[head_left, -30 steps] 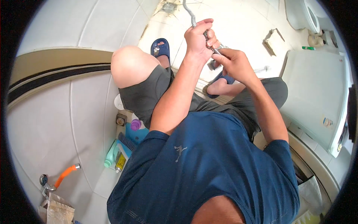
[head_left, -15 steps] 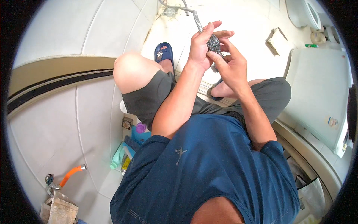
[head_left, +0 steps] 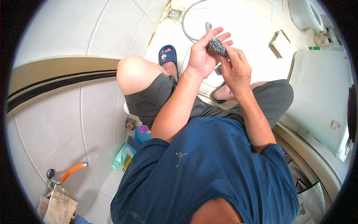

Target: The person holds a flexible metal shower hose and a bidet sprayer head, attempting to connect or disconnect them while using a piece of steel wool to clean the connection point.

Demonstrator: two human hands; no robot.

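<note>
A dark, glittering clump point(head_left: 217, 47), much like a steel scouring ball, lies across the fingers of my left hand point(head_left: 201, 59). That palm is turned up with the fingertips stretched beyond the clump. My right hand point(head_left: 237, 70) pinches its lower right end between thumb and fingers. Just behind the clump rises the ribbed end of a grey flexible hose point(head_left: 208, 25); whether the two are joined is hidden. A small dark grey piece point(head_left: 219, 70) shows below the hands, partly covered by my right hand.
My slippered foot point(head_left: 167, 56) rests on pale tiles near a floor drain point(head_left: 174, 14). On the right stand a white cabinet-like box point(head_left: 319, 97) and a toilet point(head_left: 305, 15). Bottles point(head_left: 120, 158) crowd the left wall, near an orange pipe point(head_left: 74, 170).
My right hand has moved slightly down and right, onto the clump's end. The clump has tilted and my left palm has opened upward. The hose now loops farther left.
</note>
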